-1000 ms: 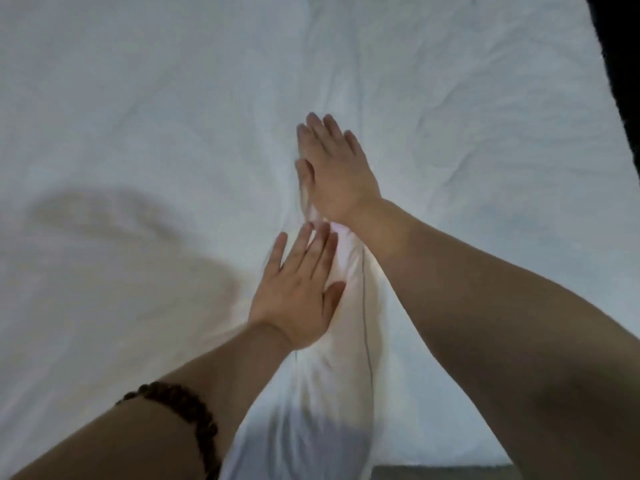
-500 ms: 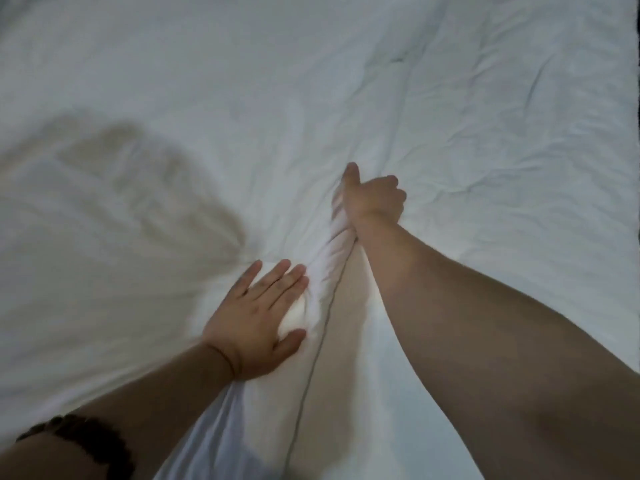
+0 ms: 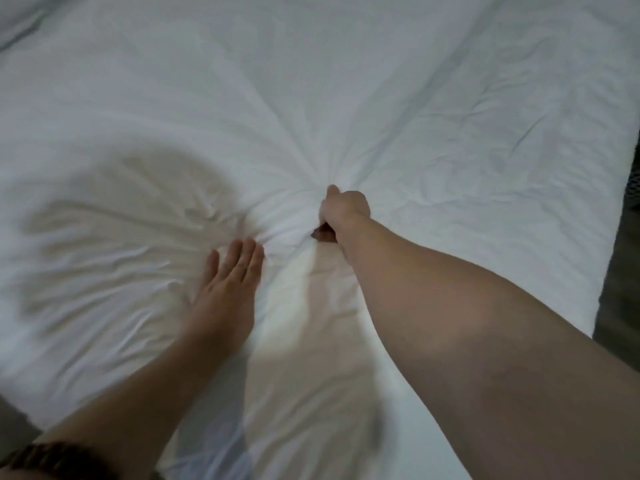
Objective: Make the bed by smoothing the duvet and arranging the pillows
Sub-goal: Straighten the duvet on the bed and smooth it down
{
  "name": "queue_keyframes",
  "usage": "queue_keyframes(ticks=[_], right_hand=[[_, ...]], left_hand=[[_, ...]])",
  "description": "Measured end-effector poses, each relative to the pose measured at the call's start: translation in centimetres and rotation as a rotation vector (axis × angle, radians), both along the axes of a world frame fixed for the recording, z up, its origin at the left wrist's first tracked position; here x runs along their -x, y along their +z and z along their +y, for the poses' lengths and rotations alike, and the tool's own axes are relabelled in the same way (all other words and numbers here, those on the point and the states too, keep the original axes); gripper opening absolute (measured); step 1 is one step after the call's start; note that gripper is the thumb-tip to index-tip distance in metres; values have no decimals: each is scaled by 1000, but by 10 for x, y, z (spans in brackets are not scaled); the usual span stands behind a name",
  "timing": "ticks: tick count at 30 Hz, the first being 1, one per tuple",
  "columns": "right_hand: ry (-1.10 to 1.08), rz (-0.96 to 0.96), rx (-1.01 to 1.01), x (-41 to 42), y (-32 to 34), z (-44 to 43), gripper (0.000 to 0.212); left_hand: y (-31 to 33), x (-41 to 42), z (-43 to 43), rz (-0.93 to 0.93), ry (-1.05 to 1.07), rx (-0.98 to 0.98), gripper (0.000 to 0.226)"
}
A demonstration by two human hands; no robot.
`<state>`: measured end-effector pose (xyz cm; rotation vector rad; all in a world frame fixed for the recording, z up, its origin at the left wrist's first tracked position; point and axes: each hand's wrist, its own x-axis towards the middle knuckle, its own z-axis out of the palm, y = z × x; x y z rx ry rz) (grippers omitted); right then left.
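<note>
A white duvet [image 3: 346, 81] fills nearly the whole view, with creases radiating from one bunched spot near the middle. My right hand [image 3: 341, 211] grips that bunch of duvet fabric, fingers curled into it. My left hand [image 3: 230, 284] lies flat on the duvet just to the left and nearer me, fingers straight and together, pressing the cloth. A dark bead bracelet sits on my left wrist at the bottom left. No pillow shows clearly.
The bed's right edge [image 3: 620, 216] runs down the right side, with dark floor [image 3: 623, 289] beyond it. A fold of white bedding [image 3: 20, 26] shows at the top left corner.
My right hand went from flat on the duvet to a fist gathering the fabric. My left hand slid left and stays flat. Creases now fan out from the right hand.
</note>
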<state>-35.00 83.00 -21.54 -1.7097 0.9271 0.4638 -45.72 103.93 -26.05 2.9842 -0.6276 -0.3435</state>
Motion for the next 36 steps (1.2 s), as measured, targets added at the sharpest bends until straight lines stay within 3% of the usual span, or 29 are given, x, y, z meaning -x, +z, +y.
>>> queue_keyframes(ticks=[2,5,7,8,10,12,15,20,23,25,32,36], right_hand=[[102,35,103,2,3,0,23],[231,-26,634,7,3,4,35],[339,-274,983,12,0,9,44],[527,-443,1042,14,-5,13,50],[1008,-645,972,13,-17,17,65],[1309,-645,895,9,-36,9,71],[1319,-644,863,12,-59,-4,72],[1475,-656,795,-13,-48,-18,71],[1517,-709,847,-67,-43,-49,69],[1502,-700,948,-100,-44,-75,70],[1526,-545,864,-111,-48,-101,68],[1703,-535,858,-138,-27,-133,65]], left_hand=[[0,2,-8,-16,21,-5,85],[12,7,-8,-31,60,-17,85],[15,21,0,-54,116,-40,86],[14,32,8,-46,176,-68,87],[9,59,32,-37,264,-94,83],[6,80,53,5,275,-118,75],[9,90,52,85,367,-149,73],[17,55,-40,16,817,-106,88],[9,-11,-104,-140,806,-23,69],[-4,-40,-134,-152,918,7,62],[-19,-44,-134,-27,991,-72,66],[0,-79,-172,23,1345,-35,67]])
